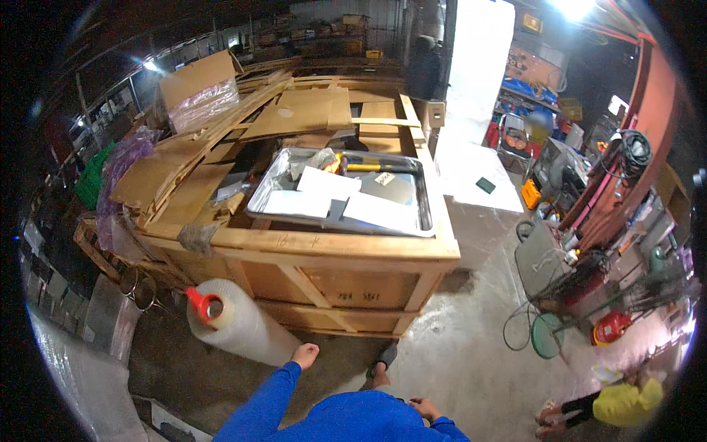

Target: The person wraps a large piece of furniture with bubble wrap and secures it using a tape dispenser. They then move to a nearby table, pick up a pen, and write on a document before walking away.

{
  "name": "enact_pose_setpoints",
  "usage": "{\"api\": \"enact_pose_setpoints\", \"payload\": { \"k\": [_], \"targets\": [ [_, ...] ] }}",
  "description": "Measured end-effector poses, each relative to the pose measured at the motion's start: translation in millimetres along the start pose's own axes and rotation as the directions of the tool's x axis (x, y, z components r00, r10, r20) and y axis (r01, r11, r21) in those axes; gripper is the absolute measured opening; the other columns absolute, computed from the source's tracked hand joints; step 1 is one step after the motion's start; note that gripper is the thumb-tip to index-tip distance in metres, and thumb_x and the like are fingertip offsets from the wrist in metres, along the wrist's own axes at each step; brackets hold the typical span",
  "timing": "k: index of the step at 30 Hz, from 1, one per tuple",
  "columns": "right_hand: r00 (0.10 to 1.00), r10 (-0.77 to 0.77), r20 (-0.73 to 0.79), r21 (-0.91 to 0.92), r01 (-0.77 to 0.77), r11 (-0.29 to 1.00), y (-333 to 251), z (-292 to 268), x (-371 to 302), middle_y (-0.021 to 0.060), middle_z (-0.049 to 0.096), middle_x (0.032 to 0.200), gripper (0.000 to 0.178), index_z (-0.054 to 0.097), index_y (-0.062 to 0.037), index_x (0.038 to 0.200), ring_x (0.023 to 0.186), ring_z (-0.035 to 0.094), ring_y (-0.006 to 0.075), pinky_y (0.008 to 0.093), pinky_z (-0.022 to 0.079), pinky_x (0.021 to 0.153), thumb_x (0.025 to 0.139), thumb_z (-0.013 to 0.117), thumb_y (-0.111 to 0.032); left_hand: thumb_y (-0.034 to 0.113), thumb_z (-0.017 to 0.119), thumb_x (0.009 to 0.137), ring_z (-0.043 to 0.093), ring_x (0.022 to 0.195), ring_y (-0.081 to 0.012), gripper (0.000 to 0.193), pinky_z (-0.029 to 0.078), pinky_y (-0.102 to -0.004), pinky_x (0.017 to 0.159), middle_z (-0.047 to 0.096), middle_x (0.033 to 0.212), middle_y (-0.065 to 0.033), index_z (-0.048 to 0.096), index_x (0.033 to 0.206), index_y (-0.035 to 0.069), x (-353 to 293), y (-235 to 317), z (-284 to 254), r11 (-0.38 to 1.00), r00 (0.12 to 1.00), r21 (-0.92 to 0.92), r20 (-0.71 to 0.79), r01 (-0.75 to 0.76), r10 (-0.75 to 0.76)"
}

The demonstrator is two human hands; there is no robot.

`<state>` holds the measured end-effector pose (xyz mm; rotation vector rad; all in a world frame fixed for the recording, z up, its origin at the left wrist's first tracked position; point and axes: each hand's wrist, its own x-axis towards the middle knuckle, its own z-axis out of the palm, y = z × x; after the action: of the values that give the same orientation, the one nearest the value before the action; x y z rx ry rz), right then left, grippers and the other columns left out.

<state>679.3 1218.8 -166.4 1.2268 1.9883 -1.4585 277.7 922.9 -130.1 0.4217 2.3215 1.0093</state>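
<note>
My left hand (305, 356), at the end of a blue sleeve, is loosely closed with nothing visible in it. It is beside the lower end of a large roll of clear stretch film (247, 324), which has a red ring around its core; I cannot tell whether they touch. My right hand (425, 409) hangs by my waist, fingers curled in and partly hidden, with no object showing. Ahead of me stands a wooden crate (353, 254). On it rests a metal tray (427, 202) with white sheets (379, 210) and a yellow-and-black handled tool (368, 166).
Cardboard (305, 114) and loose slats lie over the crate. Purple film (121, 195) hangs at its left. A person in yellow (626, 404) is at the lower right, hands low. A red tank (610, 328), cables and a reddish steel column (652, 110) stand along the right.
</note>
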Motion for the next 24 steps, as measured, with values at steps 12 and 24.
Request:
{"api": "enact_pose_setpoints", "payload": {
  "k": [12, 24],
  "targets": [
    [0.902, -0.176, -0.393, -0.018, 0.183, 0.983, -88.8, -220.1, 216.7, 0.0074, 0.069, 0.080, 0.035, 0.069, 0.0061, 0.111, 0.065, 0.061, 0.0147, 0.0322, 0.050, 0.060, 0.094, 0.067, -0.025, 0.024, 0.061, 0.100, 0.071, 0.084, -0.0150, 0.026, 0.055, -0.0301, 0.074, 0.074, 0.093, -0.0082, 0.071, 0.112, 0.003, 54.0, 321.0, -46.8, 0.945, 0.900, -0.221, 0.312, -0.241, 0.303],
    [0.389, 0.186, -0.902, 0.420, 0.696, 0.583, -284.7, -351.8, 134.1, 0.0036, 0.068, 0.090, 0.029, 0.066, -0.0011, 0.117, 0.075, 0.062, 0.0124, 0.0272, 0.052, 0.067, 0.103, 0.058, -0.026, 0.023, 0.060, 0.097, 0.069, 0.093, -0.0303, 0.025, 0.053, -0.0373, 0.084, 0.073, 0.100, -0.0156, 0.069, 0.110, 0.003, 121.4, 434.6, -85.6, 0.628, 0.128, -0.600, 0.665, -0.495, 0.736]
  ]
}}
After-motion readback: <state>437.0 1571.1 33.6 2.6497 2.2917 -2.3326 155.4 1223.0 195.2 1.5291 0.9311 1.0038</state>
